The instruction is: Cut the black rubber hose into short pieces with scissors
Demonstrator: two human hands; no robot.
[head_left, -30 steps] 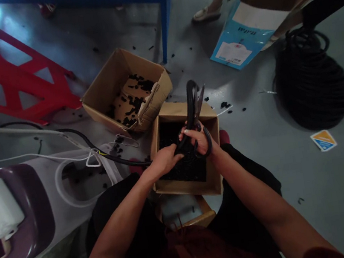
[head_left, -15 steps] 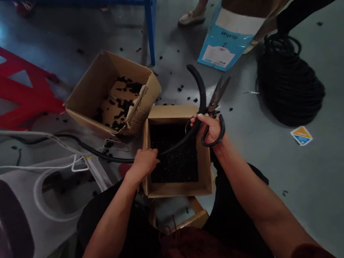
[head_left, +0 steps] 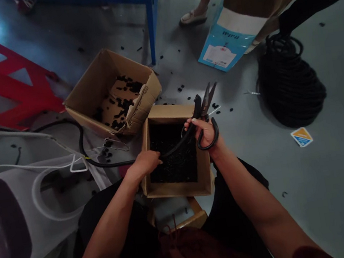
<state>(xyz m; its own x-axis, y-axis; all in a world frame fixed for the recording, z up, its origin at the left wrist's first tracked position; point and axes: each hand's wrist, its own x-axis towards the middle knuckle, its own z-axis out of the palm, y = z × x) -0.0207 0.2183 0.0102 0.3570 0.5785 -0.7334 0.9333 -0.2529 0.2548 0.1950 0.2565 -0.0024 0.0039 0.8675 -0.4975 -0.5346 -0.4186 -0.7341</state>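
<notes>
Bits (head_left: 124,104) lie at eleven o'clock; left hand (head_left: 147,163) grips tube (head_left: 112,165), right hand (head_left: 205,132) tube and scissors (head_left: 207,103), seemingly uncut toward nine.

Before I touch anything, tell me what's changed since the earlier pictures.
The left hand has moved left, away from the right hand. The black cord no longer bends over above the right hand; its end now sits beside the scissors. The right hand still holds both. The cardboard box stayed put.
</notes>
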